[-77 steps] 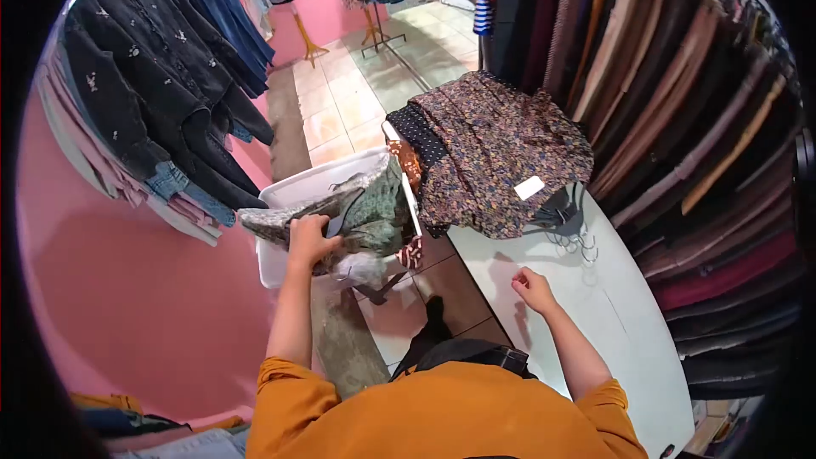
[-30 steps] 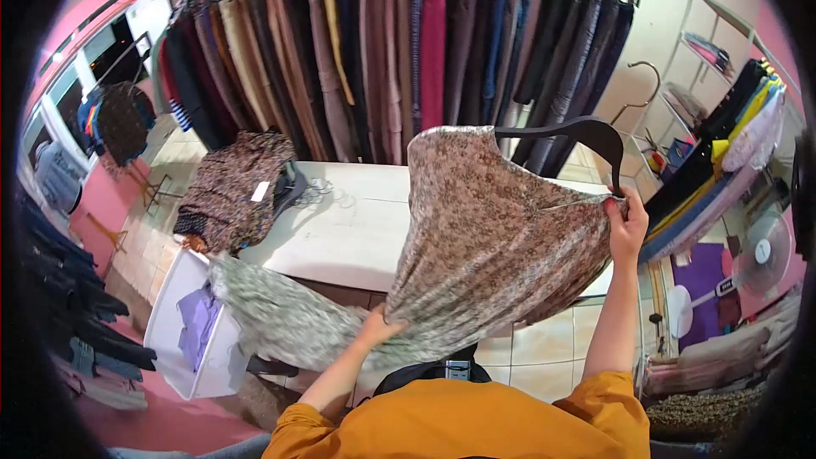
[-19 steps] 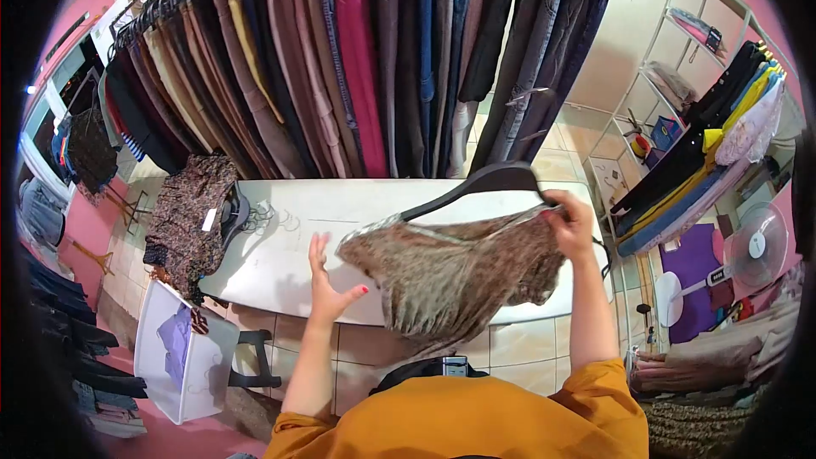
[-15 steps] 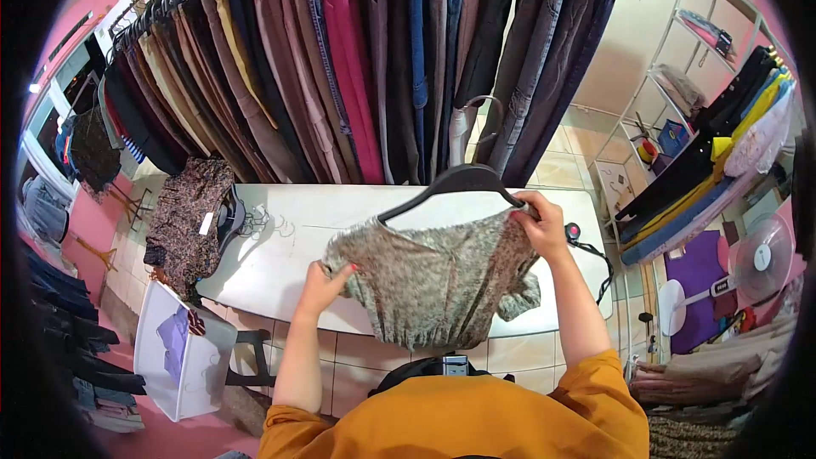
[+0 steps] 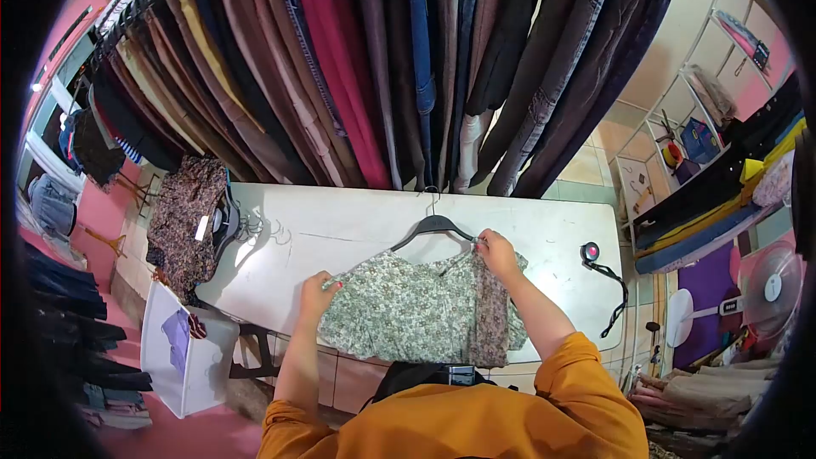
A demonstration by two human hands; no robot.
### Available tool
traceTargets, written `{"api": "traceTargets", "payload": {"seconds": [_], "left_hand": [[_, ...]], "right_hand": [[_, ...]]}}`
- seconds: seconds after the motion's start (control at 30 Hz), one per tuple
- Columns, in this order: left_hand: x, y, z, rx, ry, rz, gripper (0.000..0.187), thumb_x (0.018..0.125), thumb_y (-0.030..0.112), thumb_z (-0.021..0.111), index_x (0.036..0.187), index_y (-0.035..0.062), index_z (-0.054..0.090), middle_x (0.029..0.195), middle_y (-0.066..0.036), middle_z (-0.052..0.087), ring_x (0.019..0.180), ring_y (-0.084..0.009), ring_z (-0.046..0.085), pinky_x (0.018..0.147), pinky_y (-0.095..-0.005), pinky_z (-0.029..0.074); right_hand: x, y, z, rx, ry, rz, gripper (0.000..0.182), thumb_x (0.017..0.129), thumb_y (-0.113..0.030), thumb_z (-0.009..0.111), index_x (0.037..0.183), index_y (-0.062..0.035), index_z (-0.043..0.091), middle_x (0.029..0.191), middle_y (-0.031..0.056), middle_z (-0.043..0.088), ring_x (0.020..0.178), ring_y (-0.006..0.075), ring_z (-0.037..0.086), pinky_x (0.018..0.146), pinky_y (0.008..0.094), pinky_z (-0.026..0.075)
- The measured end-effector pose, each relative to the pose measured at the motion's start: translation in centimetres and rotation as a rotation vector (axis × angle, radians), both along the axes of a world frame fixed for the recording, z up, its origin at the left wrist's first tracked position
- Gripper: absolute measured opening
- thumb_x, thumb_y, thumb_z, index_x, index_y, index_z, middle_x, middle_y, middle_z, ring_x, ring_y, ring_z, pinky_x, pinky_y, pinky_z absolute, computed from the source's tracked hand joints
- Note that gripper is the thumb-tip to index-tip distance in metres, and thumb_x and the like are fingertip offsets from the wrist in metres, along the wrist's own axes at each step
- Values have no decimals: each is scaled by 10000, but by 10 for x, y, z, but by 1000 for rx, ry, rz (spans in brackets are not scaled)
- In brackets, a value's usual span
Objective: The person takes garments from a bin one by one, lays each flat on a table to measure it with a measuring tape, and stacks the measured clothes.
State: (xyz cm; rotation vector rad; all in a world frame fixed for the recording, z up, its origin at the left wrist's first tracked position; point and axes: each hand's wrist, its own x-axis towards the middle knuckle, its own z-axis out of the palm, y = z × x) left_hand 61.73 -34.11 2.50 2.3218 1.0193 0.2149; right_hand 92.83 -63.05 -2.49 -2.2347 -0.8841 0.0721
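Note:
A green-grey floral blouse (image 5: 399, 306) lies on the white table (image 5: 340, 234), its lower edge at the table's front edge. In its neckline sits a black hanger (image 5: 435, 224), hook pointing away from me. My left hand (image 5: 318, 296) pinches the blouse's left sleeve edge. At the right shoulder, by the hanger's end, my right hand (image 5: 496, 253) is closed on the blouse. Its right part looks darker and partly folded.
A rack of hanging trousers (image 5: 340, 68) stands behind the table. At the table's left lie a dark floral garment (image 5: 187, 225) and hangers (image 5: 228, 223). A black corded device (image 5: 590, 252) is at the right. A white bin (image 5: 185, 353) stands front left; a fan (image 5: 769, 287) is far right.
The blouse and hanger have come down from mid-air onto the table, and the blouse is spread flatter. My right hand has moved left and down; my left hand has shifted slightly.

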Motion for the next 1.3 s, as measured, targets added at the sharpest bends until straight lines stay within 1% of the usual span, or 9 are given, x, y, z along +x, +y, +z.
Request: {"api": "traceTargets", "payload": {"seconds": [0.37, 0.53, 0.6, 0.77, 0.9, 1.07, 1.17, 1.23, 1.3], "left_hand": [[166, 127, -17, 252, -53, -45, 215, 745, 196, 688, 878, 39, 624, 849, -213, 632, 817, -389, 604, 712, -411, 477], [188, 99, -22, 604, 41, -88, 415, 818, 202, 605, 1201, 75, 507, 1329, -201, 423, 1237, -382, 381, 1014, -522, 271], [163, 72, -44, 527, -1, -216, 596, 839, 279, 579, 1360, 88, 361, 1435, -166, 293, 1344, -362, 222, 1058, -603, 110], [111, 45, -72, 378, 195, -198, 686, 857, 400, 528, 1428, 107, 286, 1491, -146, 214, 1386, -360, 135, 1061, -616, 70], [116, 48, -72, 388, 150, -220, 674, 869, 399, 510, 1430, 102, 283, 1496, -145, 210, 1389, -361, 131, 1056, -625, 65], [102, 70, -68, 292, -91, -217, 669, 853, 348, 541, 1415, 79, 299, 1479, -177, 233, 1363, -373, 194, 1057, -552, 168], [81, 89, -67, 550, -55, 139, 653, 823, 302, 585, 1376, 52, 344, 1450, -206, 265, 1324, -371, 264, 1010, -535, 256], [70, 94, -55, 162, 266, 439, 571, 803, 250, 615, 1281, -2, 433, 1356, -219, 388, 1226, -365, 396, 954, -488, 348], [52, 117, -74, 117, 240, 303, 528, 785, 224, 629, 1230, -12, 471, 1300, -197, 443, 1169, -349, 445, 926, -455, 381]], "right_hand": [[107, 98, -26, -160, -107, -219, 139, 774, -124, 617, 892, -64, 577, 849, 131, 613, 859, 330, 581, 733, 445, 454], [94, 104, -4, 25, -225, -227, 126, 766, -31, 596, 890, -54, 598, 909, 144, 597, 909, 353, 547, 782, 436, 431], [72, 69, 8, 114, -174, -357, 202, 757, 2, 587, 954, -44, 591, 985, 146, 572, 969, 357, 514, 847, 423, 406], [-27, -43, -9, -49, -55, -702, 373, 790, -117, 615, 1115, 24, 500, 1049, 204, 514, 946, 370, 483, 830, 448, 394], [-55, -61, -21, -342, 64, -409, 321, 756, -107, 625, 1047, 7, 554, 893, 193, 580, 867, 385, 537, 781, 444, 430], [-11, -122, -20, -137, -1, -915, 186, 786, -66, 600, 951, 10, 560, 870, 208, 597, 832, 397, 571, 741, 455, 444], [3, -149, -16, -256, -6, -971, 252, 778, -87, 629, 1016, -41, 558, 987, 170, 583, 950, 368, 542, 806, 430, 428], [-3, -133, 8, -312, -81, -1006, 296, 776, -110, 639, 1053, -61, 550, 1066, 159, 556, 1017, 361, 508, 845, 445, 409], [-10, -123, 13, -365, -150, -1052, 340, 773, -133, 649, 1091, -80, 542, 1146, 147, 528, 1084, 354, 475, 884, 460, 390]]}}
